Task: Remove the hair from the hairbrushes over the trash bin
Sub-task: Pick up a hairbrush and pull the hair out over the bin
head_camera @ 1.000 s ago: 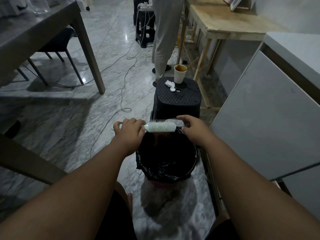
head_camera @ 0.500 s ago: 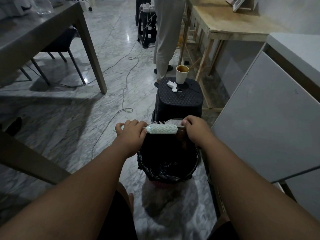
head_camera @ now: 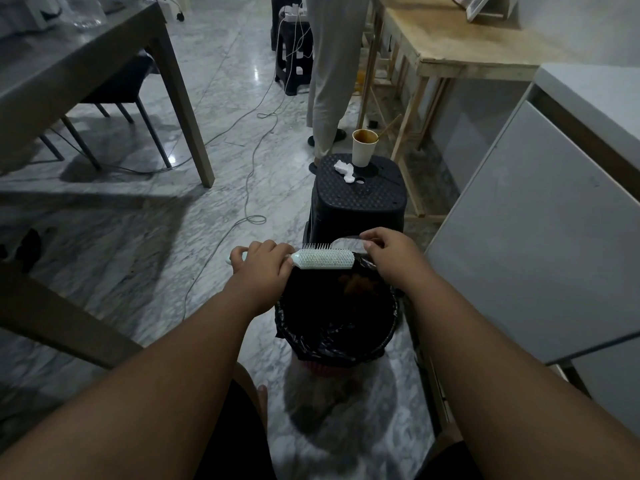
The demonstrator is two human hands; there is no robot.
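A pale hairbrush (head_camera: 325, 259) lies level over the far rim of the trash bin (head_camera: 346, 348), which has a black bag as liner. Its bristles point away from me. My left hand (head_camera: 263, 263) grips the brush handle, knuckles up. My right hand (head_camera: 391, 252) is at the brush's right end and pinches a thin grey curved piece (head_camera: 344, 242); I cannot tell what it is. A brown clump of hair (head_camera: 358, 285) lies inside the bin, below the brush.
Right behind the bin stands a black stool (head_camera: 358, 202) with a paper cup (head_camera: 363, 147) and a crumpled tissue (head_camera: 344, 169). A person's legs (head_camera: 329, 74) stand beyond it. Cables (head_camera: 249, 188) run over the marble floor. A grey cabinet (head_camera: 536, 237) is on the right, a table (head_camera: 86, 64) on the left.
The brown hair clump that hung under my right hand half a second ago now lies in the bin. Both hands and the brush have hardly moved.
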